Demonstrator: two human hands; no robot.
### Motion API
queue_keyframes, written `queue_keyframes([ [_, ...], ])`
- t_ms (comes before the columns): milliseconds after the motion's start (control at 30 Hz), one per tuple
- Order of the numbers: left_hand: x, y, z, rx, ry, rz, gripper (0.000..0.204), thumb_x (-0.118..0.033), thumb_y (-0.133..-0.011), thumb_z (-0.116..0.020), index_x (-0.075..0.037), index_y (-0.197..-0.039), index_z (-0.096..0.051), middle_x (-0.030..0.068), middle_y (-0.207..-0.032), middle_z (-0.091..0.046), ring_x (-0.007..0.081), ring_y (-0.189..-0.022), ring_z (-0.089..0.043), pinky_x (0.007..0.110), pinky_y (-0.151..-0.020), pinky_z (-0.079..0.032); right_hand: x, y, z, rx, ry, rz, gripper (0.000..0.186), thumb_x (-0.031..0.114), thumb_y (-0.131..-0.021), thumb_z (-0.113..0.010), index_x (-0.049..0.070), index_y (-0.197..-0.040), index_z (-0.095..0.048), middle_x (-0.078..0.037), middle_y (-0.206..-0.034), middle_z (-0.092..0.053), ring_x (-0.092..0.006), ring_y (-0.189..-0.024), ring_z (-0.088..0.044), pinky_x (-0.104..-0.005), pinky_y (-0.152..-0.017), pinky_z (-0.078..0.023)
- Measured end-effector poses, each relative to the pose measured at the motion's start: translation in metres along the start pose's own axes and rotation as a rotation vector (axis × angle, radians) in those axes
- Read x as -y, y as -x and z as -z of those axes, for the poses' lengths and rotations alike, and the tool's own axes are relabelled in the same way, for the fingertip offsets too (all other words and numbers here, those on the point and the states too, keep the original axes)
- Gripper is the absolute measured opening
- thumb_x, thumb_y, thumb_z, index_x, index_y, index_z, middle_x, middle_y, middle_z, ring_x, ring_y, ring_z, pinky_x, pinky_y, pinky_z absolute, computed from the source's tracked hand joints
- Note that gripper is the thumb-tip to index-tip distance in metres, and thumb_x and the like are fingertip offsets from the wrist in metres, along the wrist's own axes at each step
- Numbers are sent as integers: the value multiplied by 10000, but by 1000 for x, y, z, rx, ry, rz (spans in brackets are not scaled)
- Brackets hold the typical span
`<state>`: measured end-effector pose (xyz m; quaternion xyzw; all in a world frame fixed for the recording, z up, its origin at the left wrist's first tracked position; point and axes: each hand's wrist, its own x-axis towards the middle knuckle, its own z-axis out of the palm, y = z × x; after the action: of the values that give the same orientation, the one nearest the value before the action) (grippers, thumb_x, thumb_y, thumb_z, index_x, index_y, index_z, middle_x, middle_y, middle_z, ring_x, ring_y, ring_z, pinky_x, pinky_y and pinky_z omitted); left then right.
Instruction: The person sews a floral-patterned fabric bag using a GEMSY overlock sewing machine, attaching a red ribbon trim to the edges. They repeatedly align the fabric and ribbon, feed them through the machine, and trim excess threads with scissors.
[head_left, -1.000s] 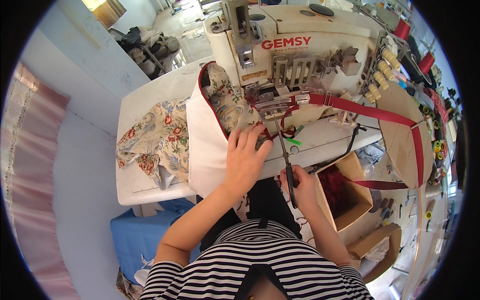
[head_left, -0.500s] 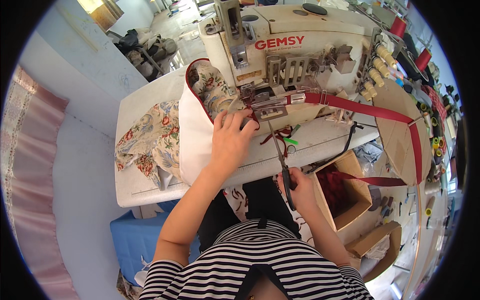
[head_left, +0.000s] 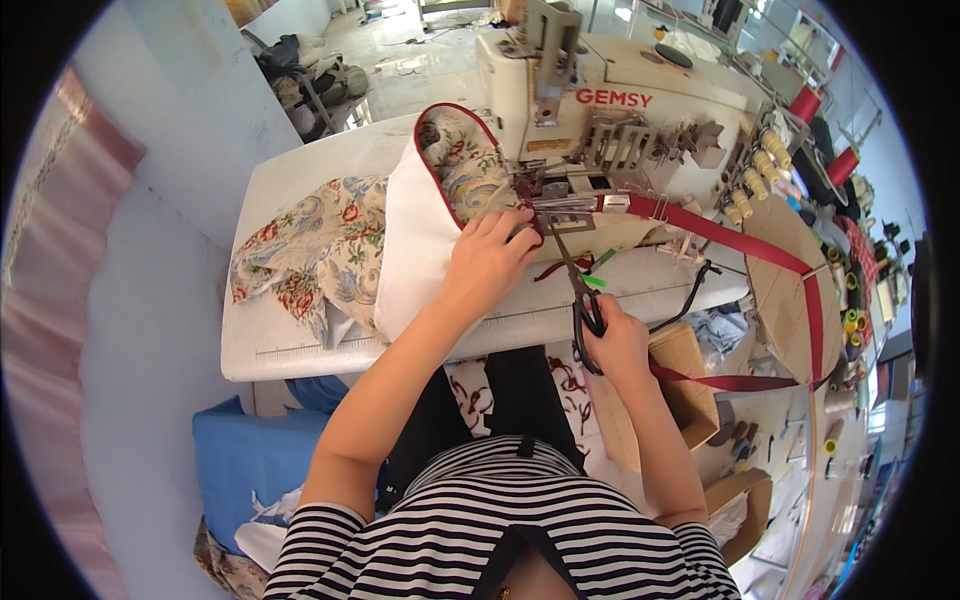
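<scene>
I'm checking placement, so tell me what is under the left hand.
White fabric and red edging run in under the left hand; floral cloth shows beside them. What lies directly beneath the palm is covered.

Floral fabric (head_left: 340, 225) partly hidden under left hand (head_left: 487, 264); pink curtain (head_left: 66, 270) cut off at left rim

Single head-worn fisheye view, from above, facing down and forward, near the hands (head_left: 487, 262)

Beige floral fabric (head_left: 350, 230), dark-red tape (head_left: 720, 233), black-handled scissors (head_left: 578, 322)
</scene>
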<state>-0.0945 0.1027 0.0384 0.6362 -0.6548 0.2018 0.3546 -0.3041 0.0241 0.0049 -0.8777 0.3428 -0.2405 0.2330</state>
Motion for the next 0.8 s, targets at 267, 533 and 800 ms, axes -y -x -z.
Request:
queue_keyframes([
  [267, 17, -1, 7, -123, 236, 302, 100, -114, -854, -574, -28, -896, -602, 97, -980, -611, 306, -816, -604, 375, -689, -496, 3, -17, 5, 40, 211, 132, 313, 275, -754, -681, 48, -909, -530, -137, -635, -622, -338, -611, -628, -423, -575, -494],
  [533, 86, -51, -5, 164, -91, 290, 182, -190, -851, -572, -65, -968, -633, 26, -1165, -574, 287, -885, -621, 399, -731, -502, 45, -30, 15, 207, 287, 174, 337, 276, -739, -692, 14, -887, -539, -180, -686, -627, -352, -669, -633, -432, -619, -504],
  [800, 101, -55, -26, 152, -205, 186, 204, -179, -777, -648, -55, -904, -547, 84, -904, -544, 270, -890, -591, 400, -692, -492, 44, -33, 5, 225, 205, 113, 325, 286, -744, -689, 12, -853, -551, -174, -701, -629, -354, -696, -629, -430, -638, -502],
])
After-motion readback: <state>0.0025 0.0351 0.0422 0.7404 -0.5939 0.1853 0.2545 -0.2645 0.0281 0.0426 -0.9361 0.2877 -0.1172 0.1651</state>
